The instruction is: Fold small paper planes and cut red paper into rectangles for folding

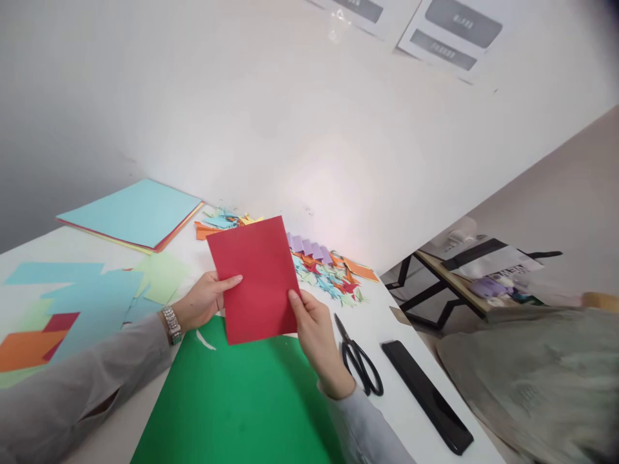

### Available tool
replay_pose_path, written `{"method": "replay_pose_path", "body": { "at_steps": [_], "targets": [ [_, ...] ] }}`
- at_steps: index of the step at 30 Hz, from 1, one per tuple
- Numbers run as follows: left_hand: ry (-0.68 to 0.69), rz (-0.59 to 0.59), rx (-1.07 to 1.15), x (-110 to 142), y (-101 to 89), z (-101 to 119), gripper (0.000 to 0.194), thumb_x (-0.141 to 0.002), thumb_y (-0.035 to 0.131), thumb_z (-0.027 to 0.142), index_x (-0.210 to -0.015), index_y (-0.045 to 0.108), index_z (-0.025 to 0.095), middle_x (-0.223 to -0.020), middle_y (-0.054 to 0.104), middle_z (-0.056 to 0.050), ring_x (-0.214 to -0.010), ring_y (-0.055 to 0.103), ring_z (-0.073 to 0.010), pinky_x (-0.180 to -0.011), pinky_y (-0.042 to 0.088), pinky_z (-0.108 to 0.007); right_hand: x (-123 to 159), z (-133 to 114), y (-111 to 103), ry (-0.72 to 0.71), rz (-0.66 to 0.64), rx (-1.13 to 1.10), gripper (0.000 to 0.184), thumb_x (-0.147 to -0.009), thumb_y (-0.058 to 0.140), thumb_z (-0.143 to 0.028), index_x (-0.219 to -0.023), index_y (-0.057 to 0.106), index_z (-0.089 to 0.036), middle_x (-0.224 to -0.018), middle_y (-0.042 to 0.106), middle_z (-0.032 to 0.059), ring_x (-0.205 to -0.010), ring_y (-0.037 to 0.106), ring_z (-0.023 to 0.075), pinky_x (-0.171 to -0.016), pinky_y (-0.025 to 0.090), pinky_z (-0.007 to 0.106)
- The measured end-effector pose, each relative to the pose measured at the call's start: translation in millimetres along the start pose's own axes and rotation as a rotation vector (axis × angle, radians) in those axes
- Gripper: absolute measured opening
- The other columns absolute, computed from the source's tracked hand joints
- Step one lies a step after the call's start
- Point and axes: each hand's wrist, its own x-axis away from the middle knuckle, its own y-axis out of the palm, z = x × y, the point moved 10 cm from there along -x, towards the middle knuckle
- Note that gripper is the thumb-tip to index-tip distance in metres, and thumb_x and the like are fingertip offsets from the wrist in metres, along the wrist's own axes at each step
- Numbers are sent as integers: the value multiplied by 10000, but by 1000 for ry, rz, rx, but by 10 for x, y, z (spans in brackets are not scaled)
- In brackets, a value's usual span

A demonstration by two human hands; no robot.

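Observation:
A red sheet of paper (258, 280) is held up, slightly tilted, between my two hands. My left hand (206, 298) pinches its left edge, thumb on the front face. On the lower right edge, my right hand (314, 328) is closed in the same way, with its fingers hidden behind the sheet. Beneath them a large green sheet (242, 406) lies on the white table. A pair of black scissors (358, 361) rests just right of my right hand.
Stacked coloured sheets (133, 212) lie at the back left. Loose paper pieces (97, 303) cover the left side. Small folded paper shapes (329, 274) are heaped along the wall. A long black case (425, 393) lies near the right edge. Beyond stands a low table (449, 277) with bags.

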Motion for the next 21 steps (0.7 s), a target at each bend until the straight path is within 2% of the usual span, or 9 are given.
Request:
{"method": "replay_pose_path", "body": {
  "at_steps": [3,5,6,8,10,12,15,18,21],
  "targets": [
    [148,183,-171,20,-202,157,296,-720,756,248,-983,691,128,-1014,721,-149,-889,691,-278,-789,556,-399,28,-172,-252,-134,100,335,385,-924,403,-440,-862,684,-184,-692,671,36,-595,558,176,-553,392,267],
    [415,356,-349,195,-270,460,372,-686,777,227,-1043,677,192,-1135,679,-122,-1021,642,-284,-892,509,-410,97,-318,-316,-239,146,613,365,-947,371,-374,-926,684,-189,-701,680,50,-587,565,184,-546,363,273],
    [577,395,-458,330,-195,624,407,-684,776,212,-1076,667,234,-1223,639,-103,-1123,588,-284,-974,456,-414,143,-392,-291,-305,146,744,346,-952,366,-329,-960,680,-184,-722,691,63,-599,577,191,-549,357,277],
    [799,246,-748,535,234,786,335,-731,733,202,-1057,682,261,-1289,600,-98,-1263,476,-291,-1114,293,-448,254,-527,-143,-458,106,958,307,-944,369,-219,-1005,666,-166,-775,709,86,-641,603,202,-563,355,284],
    [861,-128,-1006,665,807,674,250,-785,668,179,-1014,706,272,-1200,660,-90,-1213,527,-296,-1145,214,-501,383,-647,45,-616,50,1097,289,-919,377,-113,-972,658,-154,-779,708,87,-656,606,196,-576,353,286],
    [881,-298,-1124,779,1126,598,241,-845,585,156,-1026,707,258,-1156,686,-94,-1159,579,-288,-1144,217,-540,493,-749,164,-728,36,1196,291,-902,384,-55,-845,648,-162,-723,684,72,-642,589,184,-592,355,291],
    [1038,-369,-1352,905,1402,567,221,-893,498,152,-952,708,187,-955,722,-111,-992,647,-255,-1083,359,-548,608,-841,207,-830,39,1288,247,-906,418,-55,-872,645,-144,-771,690,80,-659,576,179,-614,365,302],
    [1461,-478,-1822,1108,1602,328,266,-893,439,84,-853,700,116,-796,710,-108,-826,650,-220,-1026,448,-497,696,-811,187,-886,21,1346,237,-921,424,-75,-1009,641,-113,-843,708,94,-686,581,176,-614,363,308],
    [1785,-561,-2058,1226,1588,76,255,-876,465,89,-773,697,113,-736,696,-101,-736,636,-215,-1015,456,-486,798,-707,181,-947,7,1354,247,-926,421,-90,-1025,647,-95,-870,723,103,-716,597,186,-625,362,319]
  ]
}}
